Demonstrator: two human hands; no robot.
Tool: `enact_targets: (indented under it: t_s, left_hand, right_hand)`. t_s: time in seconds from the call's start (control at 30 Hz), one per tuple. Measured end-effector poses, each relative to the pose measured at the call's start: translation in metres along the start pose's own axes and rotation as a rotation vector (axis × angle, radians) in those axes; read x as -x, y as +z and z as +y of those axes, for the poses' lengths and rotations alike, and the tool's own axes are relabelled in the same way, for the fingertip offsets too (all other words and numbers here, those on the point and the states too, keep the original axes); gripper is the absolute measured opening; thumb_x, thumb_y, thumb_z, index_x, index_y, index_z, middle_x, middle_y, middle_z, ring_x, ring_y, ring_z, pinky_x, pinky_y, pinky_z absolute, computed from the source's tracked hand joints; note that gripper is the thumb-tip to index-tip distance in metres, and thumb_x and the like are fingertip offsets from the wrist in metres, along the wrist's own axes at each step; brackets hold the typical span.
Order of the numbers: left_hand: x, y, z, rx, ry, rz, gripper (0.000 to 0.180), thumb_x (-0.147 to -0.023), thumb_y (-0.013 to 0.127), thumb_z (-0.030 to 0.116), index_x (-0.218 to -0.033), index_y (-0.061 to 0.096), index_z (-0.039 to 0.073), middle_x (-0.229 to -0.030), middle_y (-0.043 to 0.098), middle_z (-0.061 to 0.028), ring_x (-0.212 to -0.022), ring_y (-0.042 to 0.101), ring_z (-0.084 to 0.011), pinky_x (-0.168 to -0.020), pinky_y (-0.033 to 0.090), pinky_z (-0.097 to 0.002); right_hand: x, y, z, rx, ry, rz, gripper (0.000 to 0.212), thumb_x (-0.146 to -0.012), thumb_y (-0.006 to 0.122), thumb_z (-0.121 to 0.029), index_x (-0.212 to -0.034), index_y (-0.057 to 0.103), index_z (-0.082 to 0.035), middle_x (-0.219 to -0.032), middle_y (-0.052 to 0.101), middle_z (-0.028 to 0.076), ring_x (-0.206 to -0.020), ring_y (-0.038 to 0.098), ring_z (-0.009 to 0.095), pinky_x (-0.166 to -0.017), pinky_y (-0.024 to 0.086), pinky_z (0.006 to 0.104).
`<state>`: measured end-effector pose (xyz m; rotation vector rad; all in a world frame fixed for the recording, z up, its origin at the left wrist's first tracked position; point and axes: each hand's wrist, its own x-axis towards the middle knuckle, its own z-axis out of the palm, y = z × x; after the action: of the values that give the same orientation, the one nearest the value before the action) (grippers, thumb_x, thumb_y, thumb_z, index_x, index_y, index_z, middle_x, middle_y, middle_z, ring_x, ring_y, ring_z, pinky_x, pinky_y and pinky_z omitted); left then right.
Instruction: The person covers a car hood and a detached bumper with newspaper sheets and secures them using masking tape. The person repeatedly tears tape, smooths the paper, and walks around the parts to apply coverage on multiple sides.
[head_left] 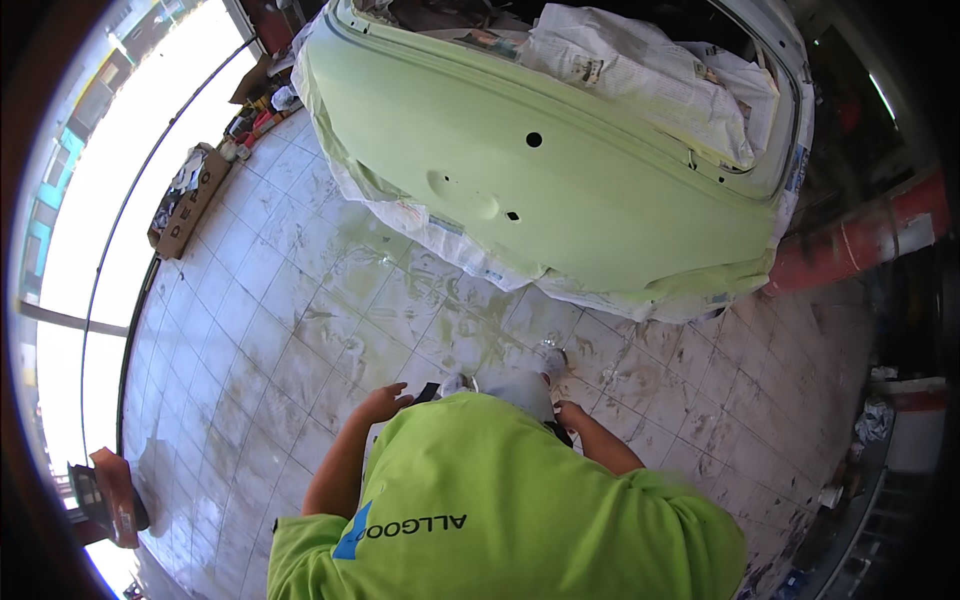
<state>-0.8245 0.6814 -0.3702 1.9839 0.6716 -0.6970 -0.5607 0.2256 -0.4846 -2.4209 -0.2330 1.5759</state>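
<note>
My left hand (385,403) hovers in front of my bright green shirt (500,500), its fingers loosely curled. A small dark flat object (427,392) lies at its fingertips; whether the hand grips it is unclear. My right hand (568,412) is mostly hidden behind the shirt and grey trousers (515,388), with a dark item (558,434) just below it. Ahead stands the rear of a car (520,170), coated pale green, with newspaper masking (640,70) over its window.
Paper masking (440,240) hangs along the car's lower edge. The tiled floor (300,310) is stained with greenish overspray. A cardboard box (190,200) and cans sit by the bright doorway at left. A red post (860,240) stands at right, with clutter along the right wall.
</note>
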Motion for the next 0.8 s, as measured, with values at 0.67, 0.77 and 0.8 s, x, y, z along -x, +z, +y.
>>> enact_targets:
  t_s: [0.67,0.77,0.8]
  left_hand:
    - [0.009,-0.205,-0.189,0.495,-0.205,0.409,0.055,-0.099,0.068,0.033,-0.142,0.057,0.001,-0.129,0.068,-0.0252,-0.122,0.067,-0.033,-0.101,0.052,-0.039]
    - [0.055,-0.212,-0.259,0.455,-0.446,0.507,0.052,-0.097,0.069,0.033,-0.135,0.062,-0.001,-0.121,0.072,-0.0246,-0.115,0.069,-0.033,-0.097,0.053,-0.0376]
    - [0.077,-0.205,-0.285,0.464,-0.511,0.495,0.051,-0.096,0.07,0.033,-0.132,0.064,-0.002,-0.118,0.073,-0.025,-0.113,0.07,-0.033,-0.095,0.054,-0.0374]
  right_hand:
    - [-0.105,-0.007,-0.388,0.221,-0.079,0.167,0.058,-0.092,0.062,-0.027,-0.146,0.049,-0.011,-0.099,0.073,0.024,-0.085,0.072,0.037,-0.073,0.057,0.0477]
    - [-0.148,-0.014,-0.414,0.228,0.032,-0.11,0.044,-0.09,0.062,-0.019,-0.132,0.059,-0.006,-0.084,0.073,0.021,-0.063,0.07,0.03,-0.053,0.054,0.0444]
    - [-0.17,-0.013,-0.424,0.274,0.03,-0.186,0.045,-0.09,0.063,-0.019,-0.133,0.058,-0.006,-0.084,0.073,0.02,-0.061,0.07,0.029,-0.052,0.053,0.0433]
